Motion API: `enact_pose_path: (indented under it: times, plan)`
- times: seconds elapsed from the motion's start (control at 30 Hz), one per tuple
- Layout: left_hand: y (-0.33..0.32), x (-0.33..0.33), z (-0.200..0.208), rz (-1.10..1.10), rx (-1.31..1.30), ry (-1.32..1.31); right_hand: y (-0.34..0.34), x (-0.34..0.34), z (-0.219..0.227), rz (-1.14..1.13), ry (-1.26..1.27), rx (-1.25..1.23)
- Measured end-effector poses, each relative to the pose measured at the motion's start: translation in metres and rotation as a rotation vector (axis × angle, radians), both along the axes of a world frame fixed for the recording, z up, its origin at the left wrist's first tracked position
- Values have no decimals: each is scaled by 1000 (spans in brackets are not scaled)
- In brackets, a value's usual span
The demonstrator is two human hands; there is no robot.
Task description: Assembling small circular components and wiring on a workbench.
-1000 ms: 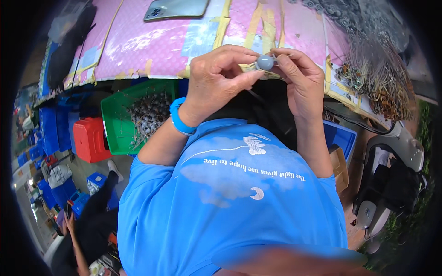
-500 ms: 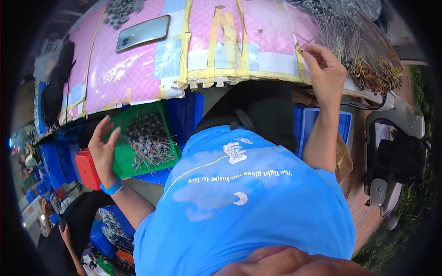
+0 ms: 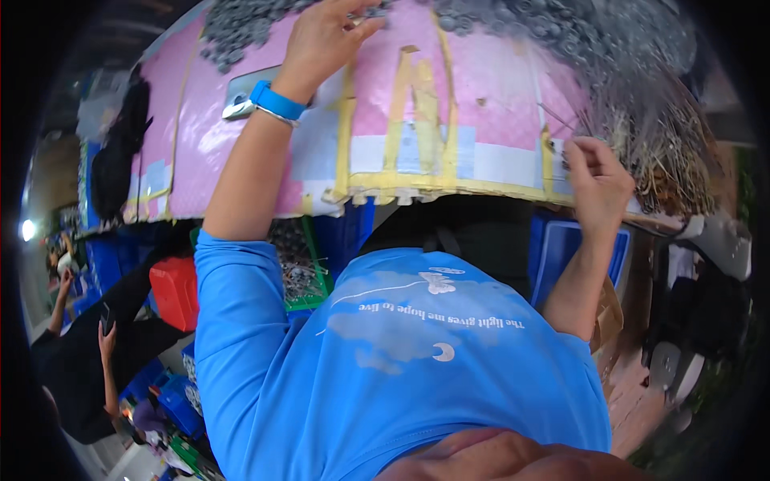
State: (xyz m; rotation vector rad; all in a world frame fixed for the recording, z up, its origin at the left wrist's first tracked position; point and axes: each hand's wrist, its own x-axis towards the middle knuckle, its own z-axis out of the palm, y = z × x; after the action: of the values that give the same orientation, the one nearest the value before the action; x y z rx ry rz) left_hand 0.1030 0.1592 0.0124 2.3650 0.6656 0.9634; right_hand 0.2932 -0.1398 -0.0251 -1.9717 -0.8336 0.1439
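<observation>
My left hand (image 3: 327, 40) reaches over the table to the scattered grey round pieces (image 3: 371, 13) at the far edge. Its thumb and forefinger stand apart around them; no firm grip shows. My right hand (image 3: 597, 180) is at the table's near right edge, thumb and forefinger pinched together. What lies in that pinch is too small to make out. Just beyond it is a pile of thin metal wires (image 3: 634, 132), some with ends sticking out toward the fingers. Below my left arm, a green bin (image 3: 321, 268) holds grey pieces on wires, partly hidden by my sleeve.
The pink-covered table (image 3: 497, 104) has yellow tape strips. A phone (image 3: 239, 103) lies partly behind my left wrist. More grey round pieces (image 3: 553, 28) are heaped at the back. Below stand a blue bin (image 3: 553, 256) and a red container (image 3: 174, 293). Another person's hand (image 3: 107, 341) shows at left.
My left hand has moved from above the green bin, up and across the table, to the grey pieces. My right hand stays pinched near the wires. The view has shifted, showing more of the heap.
</observation>
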Motion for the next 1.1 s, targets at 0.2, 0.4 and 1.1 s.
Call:
enact_pose_path:
  times: [0.2, 0.4, 1.1]
  plan:
    - [30, 23, -17, -92, 319, 331, 19, -24, -5, 81, -368, -285]
    - [23, 4, -17, -210, -630, -83, 23, -43, 4, 178, 480, 123]
    - [-159, -82, -33, -282, -1316, -277, 37, -101, 4, 692, 1309, 505]
